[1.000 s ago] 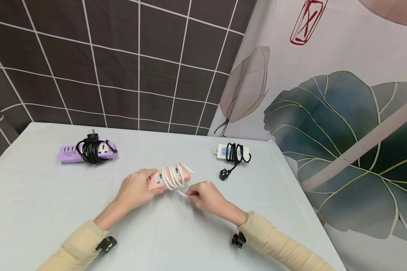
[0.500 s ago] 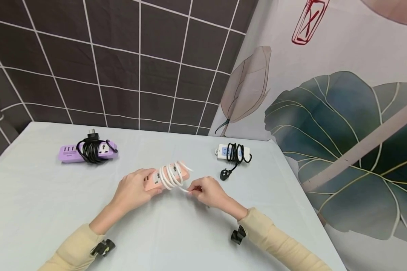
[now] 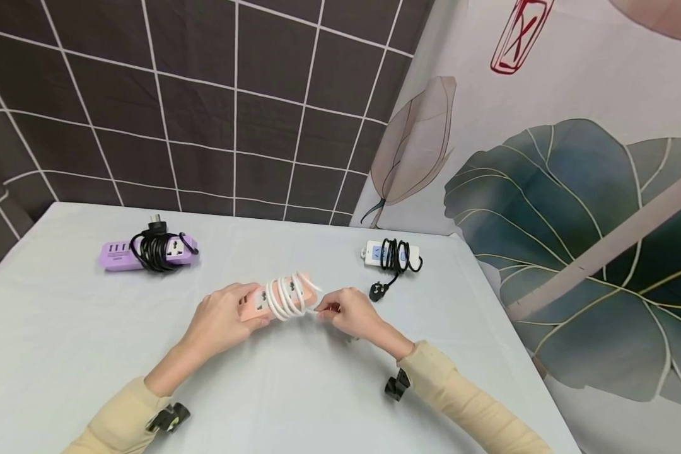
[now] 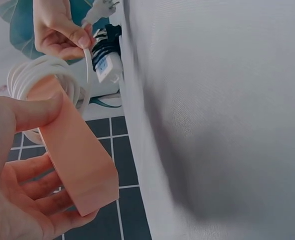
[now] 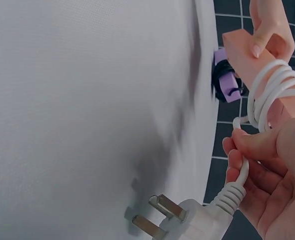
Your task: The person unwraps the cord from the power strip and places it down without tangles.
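A pink power strip has several loops of its white cord wound around one end. My left hand grips the other end, thumb on one side and fingers curled on the opposite side, as the left wrist view shows. Close to the plug, my right hand pinches the cord between thumb and fingers. Below that hand in the right wrist view hangs the white plug with its metal prongs. The strip is held above the table, its shadow falling on the cloth.
On the white-covered table, a purple power strip wrapped in black cord lies at the back left. A white power strip with black cord lies back right, its black plug toward me. Dark grid cloth hangs behind.
My right hand has moved slightly up and away from me with the cord, nearer the strip's end. The pink strip has shifted slightly left in my left hand. The other strips stay put.
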A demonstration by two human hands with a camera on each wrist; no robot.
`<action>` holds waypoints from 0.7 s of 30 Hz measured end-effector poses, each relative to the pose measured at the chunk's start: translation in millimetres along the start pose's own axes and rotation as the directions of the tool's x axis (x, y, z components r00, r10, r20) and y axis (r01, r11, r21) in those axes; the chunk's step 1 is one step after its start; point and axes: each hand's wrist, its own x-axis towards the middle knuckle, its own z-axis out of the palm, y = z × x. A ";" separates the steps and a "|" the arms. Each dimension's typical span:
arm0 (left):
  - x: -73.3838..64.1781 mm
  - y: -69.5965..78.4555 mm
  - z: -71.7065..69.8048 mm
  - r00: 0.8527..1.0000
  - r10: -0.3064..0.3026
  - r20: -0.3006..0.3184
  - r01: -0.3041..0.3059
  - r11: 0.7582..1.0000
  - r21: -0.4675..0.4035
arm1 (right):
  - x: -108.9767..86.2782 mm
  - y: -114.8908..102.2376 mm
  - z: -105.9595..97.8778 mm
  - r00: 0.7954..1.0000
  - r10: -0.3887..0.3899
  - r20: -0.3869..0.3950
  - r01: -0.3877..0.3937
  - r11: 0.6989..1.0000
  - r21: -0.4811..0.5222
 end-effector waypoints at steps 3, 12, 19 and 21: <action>-0.9 0.1 -0.3 1.000 0.007 0.003 -0.007 1.000 -0.002 | 1.9 1.8 0.0 1.000 0.003 -0.007 -0.003 1.000 0.002; -2.2 1.5 -0.5 1.000 0.027 0.008 -0.027 1.000 -0.012 | 6.4 6.6 -1.5 0.999 0.030 -0.020 -0.030 0.999 0.010; -3.3 5.0 -2.4 0.999 0.022 0.037 -0.022 1.000 -0.015 | 8.4 8.7 -3.6 0.998 0.058 -0.033 -0.058 0.998 0.005; -3.8 5.7 -2.8 0.999 0.022 0.046 -0.021 1.000 -0.016 | 8.9 9.6 -4.1 0.998 0.056 -0.040 -0.056 0.998 0.008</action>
